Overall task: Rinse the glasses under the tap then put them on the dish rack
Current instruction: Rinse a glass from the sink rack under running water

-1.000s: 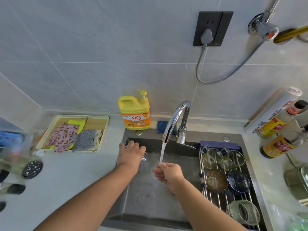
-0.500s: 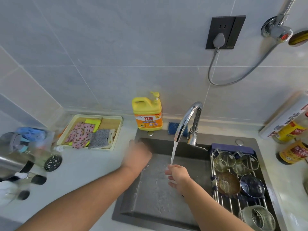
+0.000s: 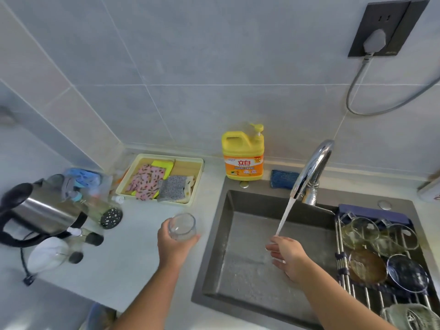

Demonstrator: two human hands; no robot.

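Note:
My left hand [image 3: 172, 246] grips a small clear glass [image 3: 182, 226] from below, mouth up, over the counter just left of the sink [image 3: 214, 236]. The tap [image 3: 312, 167] is running, and its stream [image 3: 284, 217] falls onto the fingers of my right hand [image 3: 289, 257]. That hand is inside the sink with relaxed fingers, and I see nothing in it. The dish rack [image 3: 342, 263] spans the sink's right side and carries two clear glasses [image 3: 359, 232] [image 3: 397, 236], a brown bowl [image 3: 366, 265] and a dark bowl [image 3: 407, 273].
A yellow dish soap bottle [image 3: 242, 158] and a blue sponge [image 3: 283, 178] stand behind the sink. On the counter to the left sit a tray of cloths [image 3: 162, 179], a steel kettle [image 3: 40, 210] and several small items. Another glass vessel [image 3: 409, 315] lies at the rack's near end.
My left hand has lifted the glass out of the sink's left side and carried it left over the counter. The view has swung left. My right hand stays under the stream.

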